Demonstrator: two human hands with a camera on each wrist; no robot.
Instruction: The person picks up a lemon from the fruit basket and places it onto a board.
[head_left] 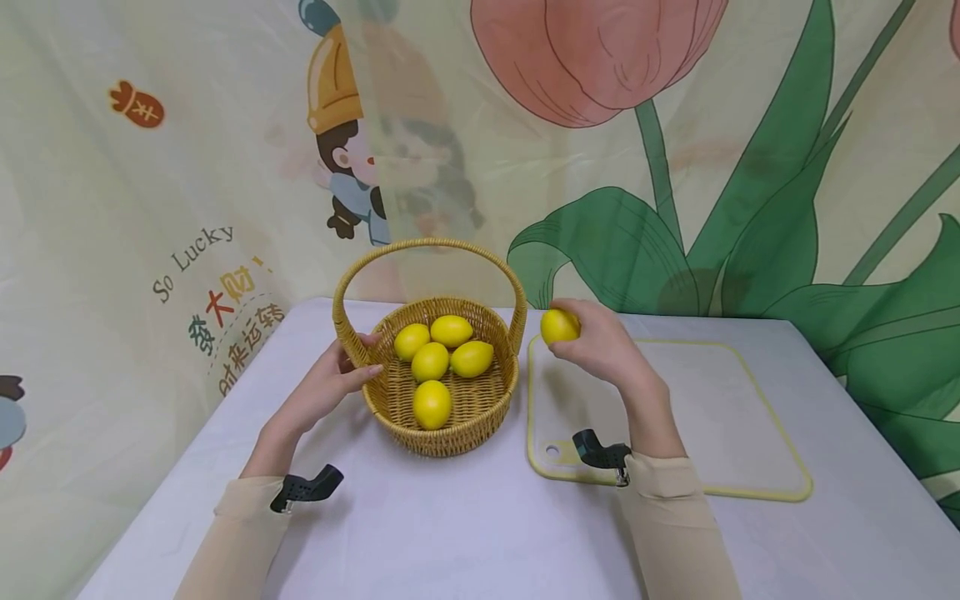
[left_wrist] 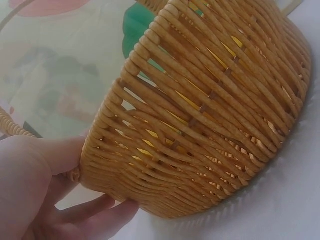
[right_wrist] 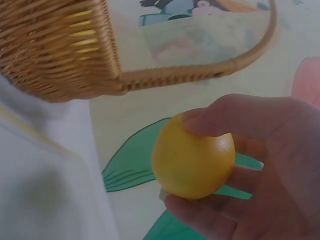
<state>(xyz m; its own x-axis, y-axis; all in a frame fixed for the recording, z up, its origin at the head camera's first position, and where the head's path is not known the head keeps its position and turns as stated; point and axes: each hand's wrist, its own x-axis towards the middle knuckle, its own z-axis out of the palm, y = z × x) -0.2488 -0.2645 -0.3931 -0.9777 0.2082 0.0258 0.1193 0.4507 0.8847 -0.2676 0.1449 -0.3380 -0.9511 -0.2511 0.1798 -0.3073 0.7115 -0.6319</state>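
Observation:
The wicker basket point(head_left: 450, 440) stands on the table with several yellow lemons point(head_left: 431, 362) inside and its tall handle point(head_left: 431, 243) upright. My left hand point(head_left: 328, 382) grips its left side where the handle meets the rim, thumb over the rim. In the left wrist view, the fingers lie against the woven wall point(left_wrist: 210, 115). My right hand point(head_left: 600, 343) holds another lemon point(head_left: 560, 326) in the air, right of the basket and above the far left corner of the board. The right wrist view shows this lemon point(right_wrist: 192, 160) pinched between thumb and fingers.
A white cutting board point(head_left: 675, 417) with a yellow-green edge lies flat to the right of the basket. The white tablecloth point(head_left: 420, 525) covers the table. Behind it hangs a printed curtain point(head_left: 450, 125) with tulips and cartoon figures.

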